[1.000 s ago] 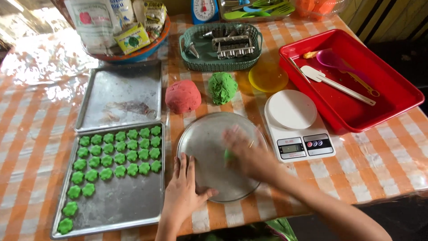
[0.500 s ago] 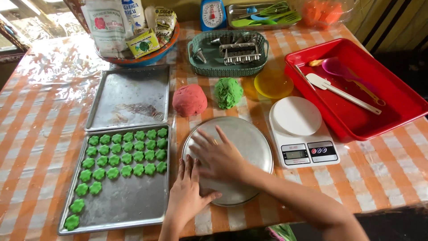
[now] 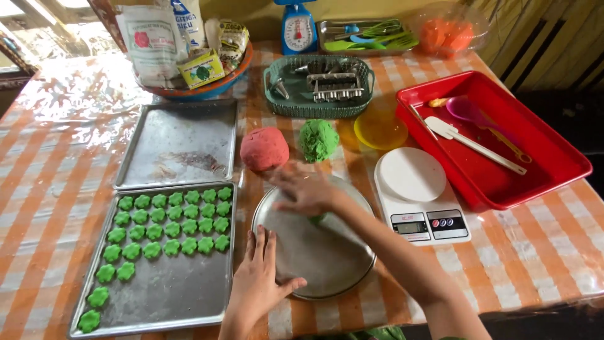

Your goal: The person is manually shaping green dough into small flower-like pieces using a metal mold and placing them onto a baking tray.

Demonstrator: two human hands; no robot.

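Observation:
My right hand (image 3: 302, 191) lies flat on the round metal plate (image 3: 327, 252), palm down over a small piece of green dough (image 3: 316, 218) that peeks out below it. My left hand (image 3: 259, 277) rests with fingers spread on the plate's near left rim, holding it still. Beyond the plate sit a red dough ball (image 3: 264, 148) and a green dough ball (image 3: 318, 140). Left of the plate is a baking tray (image 3: 170, 296) with several green flower-shaped cookies (image 3: 170, 223) in rows.
An empty baking tray (image 3: 179, 141) lies behind the filled one. A white digital scale (image 3: 418, 195), yellow lid (image 3: 379, 128), red tray (image 3: 503, 182) with spatula and spoon, green basket (image 3: 318, 107) with metal press, and a bowl of packets (image 3: 189, 53) stand around.
My right hand has slid across the plate from its right side toward the far left, rolling the green dough under the palm. My left hand stays on the rim.

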